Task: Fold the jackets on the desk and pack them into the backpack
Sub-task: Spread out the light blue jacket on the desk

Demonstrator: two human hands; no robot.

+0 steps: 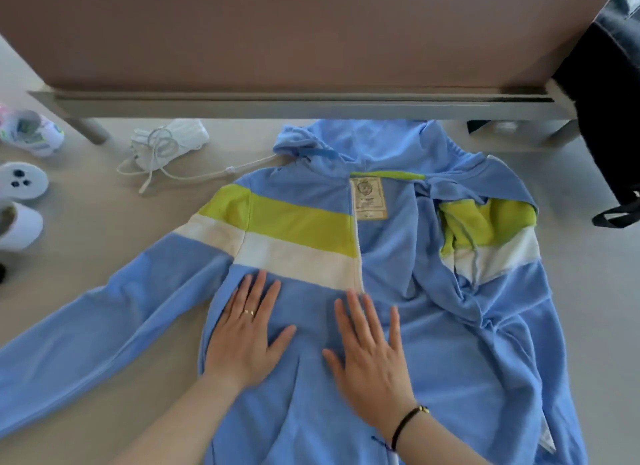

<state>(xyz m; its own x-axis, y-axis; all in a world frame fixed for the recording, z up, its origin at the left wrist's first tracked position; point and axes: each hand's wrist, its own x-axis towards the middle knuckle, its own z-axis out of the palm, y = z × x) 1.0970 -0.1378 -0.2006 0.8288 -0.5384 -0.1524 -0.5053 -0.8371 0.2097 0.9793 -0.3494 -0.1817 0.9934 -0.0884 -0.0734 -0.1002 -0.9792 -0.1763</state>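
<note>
Fingers (254, 291) of both hands lie spread and flat on the light blue fleece hooded jacket with lime and white stripes (298, 229) spread over the beige bench (86, 204), yet the crumpled sleeve beyond the right fingers could fold in lumpy.

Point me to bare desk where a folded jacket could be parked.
Bare desk lies between the white cable and the jacket left sleeve; a smaller patch sits right of the jacket, below the black bag. The left edge is crowded with small white items.
</note>
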